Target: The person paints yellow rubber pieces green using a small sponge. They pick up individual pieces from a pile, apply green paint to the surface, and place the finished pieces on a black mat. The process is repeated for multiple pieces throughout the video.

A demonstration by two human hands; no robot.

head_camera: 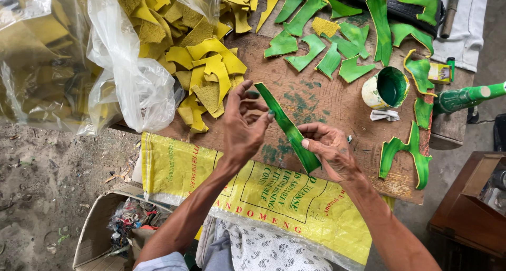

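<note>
1. A worn wooden board (337, 105), stained with green smears, serves as the work surface outdoors, with bare dusty ground to the left and a yellow woven sack (263, 189) laid over the person's lap beneath its near edge
2. Both hands hold one long green strip (287, 126) just above the board's near edge; it runs slantwise from upper left to lower right
3. The left hand (243, 126) pinches the strip's upper part between thumb and fingertips, the other fingers spread loosely
4. The right hand (329, 149) is closed narrowly on the lower end, thumb pressed on top
5. Just beyond the right hand stands a small round tin (385, 88), its inside coated in green paint, with a crumpled white rag (383, 115) touching its base
6. A green-smeared bottle (464, 97) lies on its side at the board's right end
7. Curved, painted green pieces (327, 49) lie spread flat across the far side; another curved one (406, 152) lies near the right hand
8. Unpainted yellow pieces (208, 76), suede-like and irregular, are heaped to the left, spilling from a clear plastic bag (132, 86)
9. An open cardboard box (97, 229) holding mixed scraps sits on the ground at lower left
</note>
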